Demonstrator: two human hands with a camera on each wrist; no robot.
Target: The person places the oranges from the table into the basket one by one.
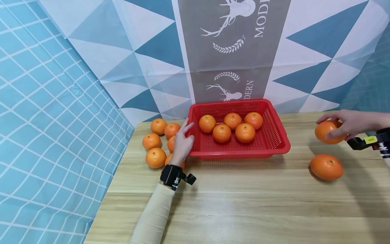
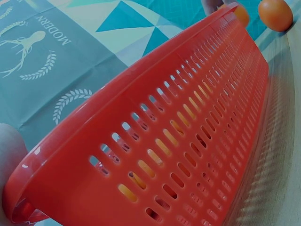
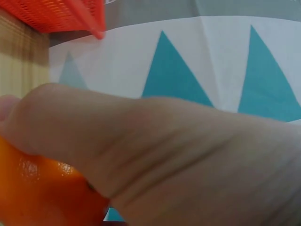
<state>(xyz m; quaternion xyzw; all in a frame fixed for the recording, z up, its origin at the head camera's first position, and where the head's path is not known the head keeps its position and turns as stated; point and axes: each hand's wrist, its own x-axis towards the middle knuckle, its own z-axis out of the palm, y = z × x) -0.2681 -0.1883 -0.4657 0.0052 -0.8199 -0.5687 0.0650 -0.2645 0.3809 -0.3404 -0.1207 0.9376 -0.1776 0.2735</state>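
Note:
A red slotted basket stands at the middle of the wooden table and holds several oranges. My left hand rests against its left rim with the fingers straight; the left wrist view shows the basket's wall close up. Far right, my right hand grips an orange just above the table. In the right wrist view that orange sits under my hand. Another orange lies on the table below it.
Several loose oranges lie in a cluster left of the basket, beside my left hand. A patterned cloth hangs behind the table, and a blue grid cloth runs along the left edge. Bare wood spreads in front.

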